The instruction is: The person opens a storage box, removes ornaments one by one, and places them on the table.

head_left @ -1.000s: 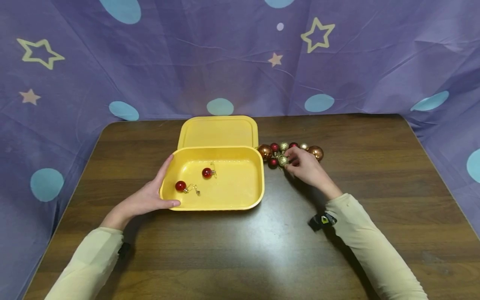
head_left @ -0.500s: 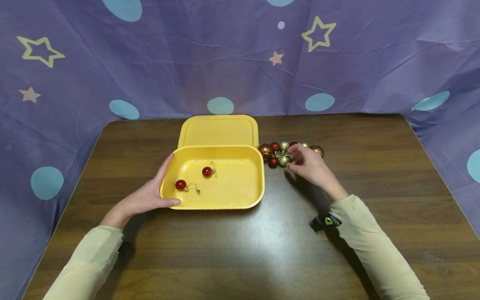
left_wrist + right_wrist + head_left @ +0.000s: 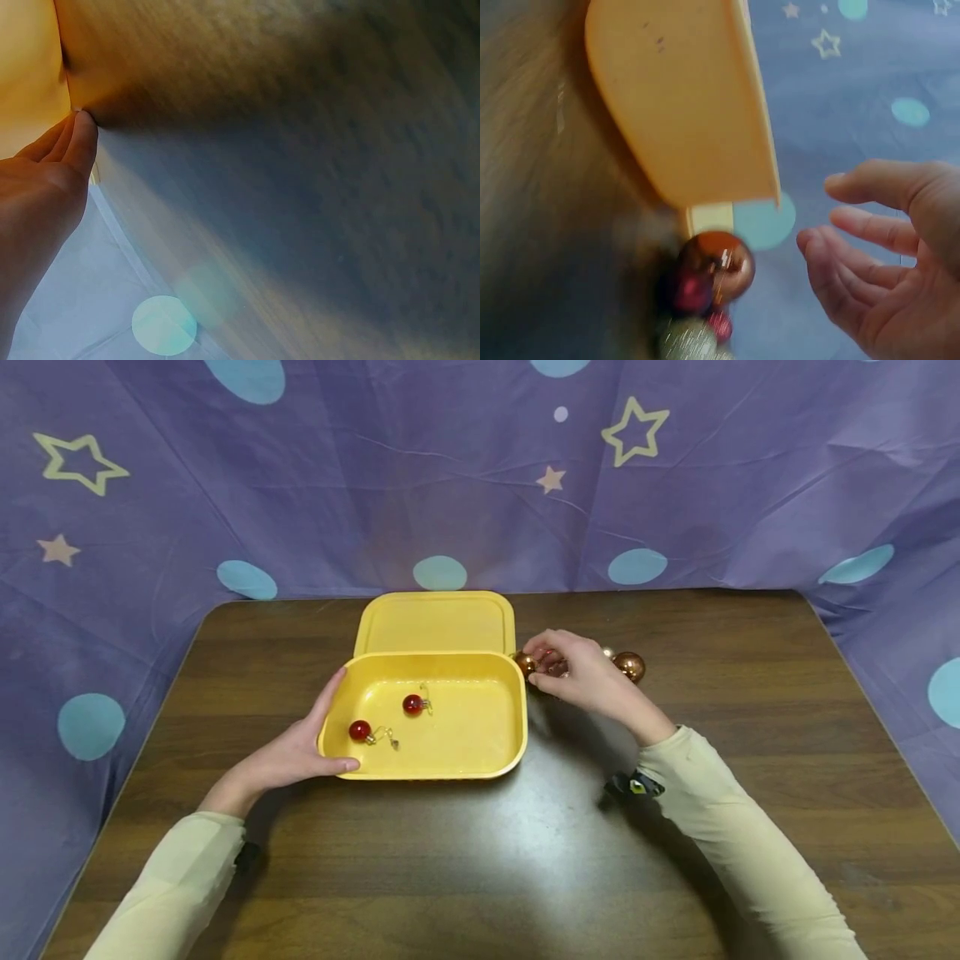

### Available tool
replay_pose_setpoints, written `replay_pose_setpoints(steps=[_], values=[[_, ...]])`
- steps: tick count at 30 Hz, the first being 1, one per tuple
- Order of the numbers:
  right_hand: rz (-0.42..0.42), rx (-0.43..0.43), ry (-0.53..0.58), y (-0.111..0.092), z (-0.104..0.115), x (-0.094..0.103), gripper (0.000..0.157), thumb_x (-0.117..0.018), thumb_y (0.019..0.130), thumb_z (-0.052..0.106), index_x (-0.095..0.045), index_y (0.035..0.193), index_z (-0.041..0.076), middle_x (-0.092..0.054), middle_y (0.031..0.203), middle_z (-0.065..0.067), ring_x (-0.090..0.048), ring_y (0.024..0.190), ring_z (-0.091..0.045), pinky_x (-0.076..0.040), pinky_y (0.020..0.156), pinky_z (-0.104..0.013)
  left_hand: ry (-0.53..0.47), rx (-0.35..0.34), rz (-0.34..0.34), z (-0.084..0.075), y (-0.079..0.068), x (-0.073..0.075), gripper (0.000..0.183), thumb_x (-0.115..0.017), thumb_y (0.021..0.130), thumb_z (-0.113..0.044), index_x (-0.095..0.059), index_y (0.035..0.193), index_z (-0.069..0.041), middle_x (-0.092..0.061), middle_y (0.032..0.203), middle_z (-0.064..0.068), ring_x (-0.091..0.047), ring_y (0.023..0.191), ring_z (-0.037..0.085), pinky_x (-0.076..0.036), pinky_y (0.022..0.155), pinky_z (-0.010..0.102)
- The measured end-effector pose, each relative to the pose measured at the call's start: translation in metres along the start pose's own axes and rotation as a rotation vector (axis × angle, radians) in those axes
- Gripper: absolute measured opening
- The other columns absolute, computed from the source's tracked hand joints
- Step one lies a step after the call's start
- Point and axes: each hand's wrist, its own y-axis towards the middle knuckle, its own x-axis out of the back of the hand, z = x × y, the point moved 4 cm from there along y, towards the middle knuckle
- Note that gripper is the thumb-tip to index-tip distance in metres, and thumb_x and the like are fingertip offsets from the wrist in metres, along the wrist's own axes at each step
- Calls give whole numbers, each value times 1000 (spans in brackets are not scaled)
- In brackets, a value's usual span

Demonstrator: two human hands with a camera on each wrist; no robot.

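My left hand (image 3: 288, 756) grips the left end of a yellow plastic box (image 3: 468, 731), its thumb over the near rim. In the left wrist view, the fingers (image 3: 79, 150) lie against the box wall. Two small red baubles (image 3: 412, 704) with gold cords lie inside the box. Over the bauble pile to the right hovers my right hand (image 3: 588, 677), thumb and fingers apart and holding nothing. Its nearest thing is a shiny copper bauble (image 3: 724, 270) by the box's right end. Red (image 3: 692, 291) and glittery gold baubles (image 3: 688, 341) lie beside it, mostly hidden by the hand in the head view.
The yellow lid (image 3: 438, 620) lies flat behind the box. A second copper bauble (image 3: 629, 667) and a pale gold bauble (image 3: 607, 652) sit at the pile's right end. A purple curtain (image 3: 480, 485) hangs behind the brown wooden table (image 3: 450, 868).
My right hand has moved left from the glittery gold bauble to the copper one beside the box, fingers apart. The left hand and the box have stayed in place.
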Motion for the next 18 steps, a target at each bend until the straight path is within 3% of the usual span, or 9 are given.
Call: replay_pose_setpoints(steps=[6, 18], values=[[132, 154, -69, 19, 25, -19, 26, -70, 84, 2, -63, 107, -4, -63, 102, -13, -62, 86, -23, -52, 74, -34, 5, -3, -2, -1, 0, 0, 121, -81, 79, -12, 12, 154, -32, 3, 159, 17, -26, 132, 38, -26, 96, 8], [405, 228, -131, 50, 59, -51, 29, -65, 87, 5, -64, 116, 1, -63, 111, -12, -62, 92, -22, -50, 80, -30, 12, 6, -3, -3, 0, 1, 122, -81, 78, -13, 12, 154, -33, 2, 160, 16, -27, 131, 37, -26, 95, 8]])
